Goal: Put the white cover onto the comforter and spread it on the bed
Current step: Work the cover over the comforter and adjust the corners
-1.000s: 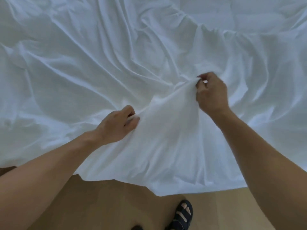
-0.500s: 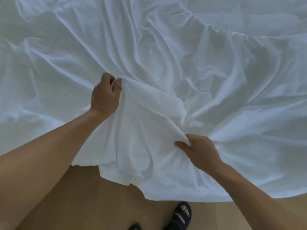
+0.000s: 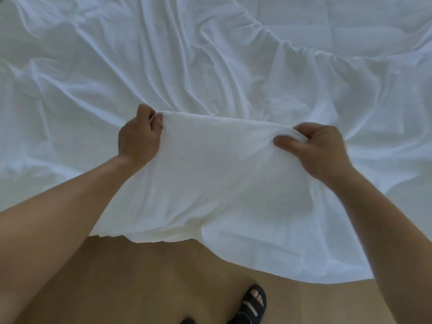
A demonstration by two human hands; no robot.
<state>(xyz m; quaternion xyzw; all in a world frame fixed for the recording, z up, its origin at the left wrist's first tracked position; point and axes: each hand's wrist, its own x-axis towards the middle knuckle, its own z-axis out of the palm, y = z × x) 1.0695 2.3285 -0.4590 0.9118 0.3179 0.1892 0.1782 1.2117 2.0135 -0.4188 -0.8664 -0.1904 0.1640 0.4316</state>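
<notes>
Tan smooth floor (image 3: 140, 288) lies nearest, with a black strapped sandal (image 3: 253, 305) on it. Above it, the white cover (image 3: 222, 183) droops in soft folds. A raised ridge is stretched between the left hand (image 3: 138, 139) and right hand (image 3: 320, 148), both fists pinching cloth. Beyond, rumpled creases run toward a flatter white surface (image 3: 362, 19).

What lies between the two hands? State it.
Head view: only a taut, lifted fold of the white cover spans from the left hand to the right hand, each gripping it.
</notes>
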